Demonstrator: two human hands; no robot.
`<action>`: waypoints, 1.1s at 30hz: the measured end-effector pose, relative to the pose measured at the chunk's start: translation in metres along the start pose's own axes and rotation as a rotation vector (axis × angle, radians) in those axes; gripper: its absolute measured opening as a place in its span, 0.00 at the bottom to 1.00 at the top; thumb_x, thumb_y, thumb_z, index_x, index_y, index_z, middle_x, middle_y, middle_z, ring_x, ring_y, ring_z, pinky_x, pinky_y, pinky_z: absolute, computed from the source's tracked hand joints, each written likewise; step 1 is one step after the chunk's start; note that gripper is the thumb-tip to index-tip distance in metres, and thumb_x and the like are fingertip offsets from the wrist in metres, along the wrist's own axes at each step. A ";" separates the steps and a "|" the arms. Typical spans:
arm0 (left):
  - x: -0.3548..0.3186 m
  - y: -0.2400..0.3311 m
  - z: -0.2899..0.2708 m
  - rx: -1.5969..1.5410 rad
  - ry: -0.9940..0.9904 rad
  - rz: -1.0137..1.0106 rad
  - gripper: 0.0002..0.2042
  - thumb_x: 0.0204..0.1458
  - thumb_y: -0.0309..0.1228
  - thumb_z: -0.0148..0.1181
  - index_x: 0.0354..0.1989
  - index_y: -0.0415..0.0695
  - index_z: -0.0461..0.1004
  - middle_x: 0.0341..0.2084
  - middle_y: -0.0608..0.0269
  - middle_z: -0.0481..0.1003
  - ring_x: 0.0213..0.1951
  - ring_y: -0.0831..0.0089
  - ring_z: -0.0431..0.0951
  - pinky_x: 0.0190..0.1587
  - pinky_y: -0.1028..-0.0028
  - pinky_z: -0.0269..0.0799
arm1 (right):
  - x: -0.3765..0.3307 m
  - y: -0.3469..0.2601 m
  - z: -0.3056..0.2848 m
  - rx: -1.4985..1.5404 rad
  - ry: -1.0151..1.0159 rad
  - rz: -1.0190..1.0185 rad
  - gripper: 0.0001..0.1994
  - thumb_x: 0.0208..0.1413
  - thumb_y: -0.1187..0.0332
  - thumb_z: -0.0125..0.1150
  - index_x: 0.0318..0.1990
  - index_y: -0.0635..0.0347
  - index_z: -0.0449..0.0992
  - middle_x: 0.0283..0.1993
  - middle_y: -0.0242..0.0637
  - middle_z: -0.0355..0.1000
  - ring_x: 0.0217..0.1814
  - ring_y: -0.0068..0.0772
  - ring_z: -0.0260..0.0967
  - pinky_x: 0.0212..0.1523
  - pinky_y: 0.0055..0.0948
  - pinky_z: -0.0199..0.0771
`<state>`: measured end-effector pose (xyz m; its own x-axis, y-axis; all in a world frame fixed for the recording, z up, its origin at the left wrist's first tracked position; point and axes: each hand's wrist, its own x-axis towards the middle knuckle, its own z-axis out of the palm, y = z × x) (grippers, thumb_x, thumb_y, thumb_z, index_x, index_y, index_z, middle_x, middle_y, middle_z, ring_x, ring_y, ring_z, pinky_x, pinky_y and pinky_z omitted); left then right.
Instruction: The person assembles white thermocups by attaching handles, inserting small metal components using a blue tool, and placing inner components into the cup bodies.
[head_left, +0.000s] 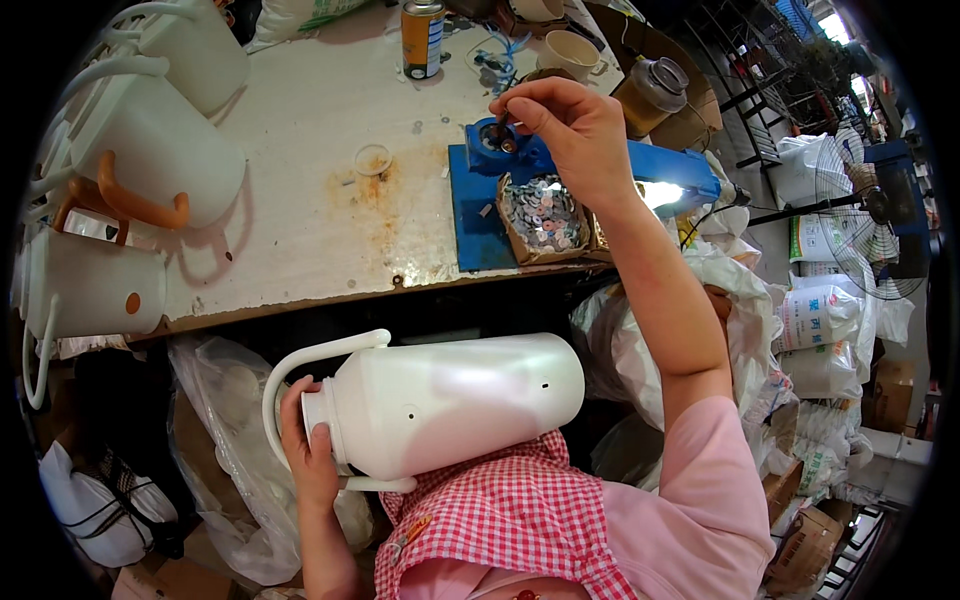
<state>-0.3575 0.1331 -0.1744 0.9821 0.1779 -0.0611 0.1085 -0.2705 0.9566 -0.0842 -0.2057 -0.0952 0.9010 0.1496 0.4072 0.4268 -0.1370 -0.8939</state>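
I find the white jug [480, 405] sideways, nearside of the blue machine [478, 222]; left fingers [320, 440] clasp its neck, likely for steadiness; right fingers [530, 108], pinched together over the machine, contents unclear.

At the far side of your tabletop [300, 130] stands an orange-and-dark can [421, 45]; to its right you have a cream cup [568, 55], then a lidded jar [648, 100]. Farther right are a caged fan [868, 205], white sacks [816, 318] and, nearer, a cardboard box [808, 545].

Behind the jug [470, 405] stands the table [310, 190] — can [422, 42] upon it.
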 end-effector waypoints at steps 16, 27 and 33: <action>0.001 -0.003 0.003 0.002 -0.009 0.012 0.29 0.59 0.46 0.53 0.64 0.39 0.65 0.52 0.54 0.69 0.55 0.63 0.70 0.61 0.65 0.62 | -0.088 0.016 -0.033 -0.008 0.105 0.203 0.08 0.59 0.72 0.64 0.45 0.61 0.82 0.36 0.33 0.80 0.34 0.21 0.75 0.42 0.23 0.77; 0.005 0.006 0.005 0.037 -0.019 -0.004 0.29 0.60 0.46 0.53 0.65 0.39 0.64 0.53 0.54 0.69 0.55 0.63 0.70 0.61 0.65 0.62 | -0.101 0.074 -0.032 -0.986 -0.180 0.075 0.05 0.52 0.66 0.65 0.33 0.54 0.82 0.36 0.36 0.79 0.44 0.43 0.76 0.43 0.41 0.76; 0.005 0.005 0.005 0.006 -0.016 -0.020 0.29 0.60 0.45 0.53 0.65 0.39 0.64 0.53 0.54 0.69 0.55 0.63 0.69 0.62 0.65 0.62 | -0.109 0.060 -0.043 -0.692 -0.057 0.113 0.06 0.53 0.75 0.65 0.39 0.63 0.81 0.35 0.39 0.80 0.36 0.35 0.78 0.37 0.31 0.76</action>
<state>-0.3512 0.1277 -0.1715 0.9821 0.1684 -0.0845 0.1288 -0.2728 0.9534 -0.1537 -0.2720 -0.1854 0.9452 0.1468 0.2916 0.2999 -0.7434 -0.5978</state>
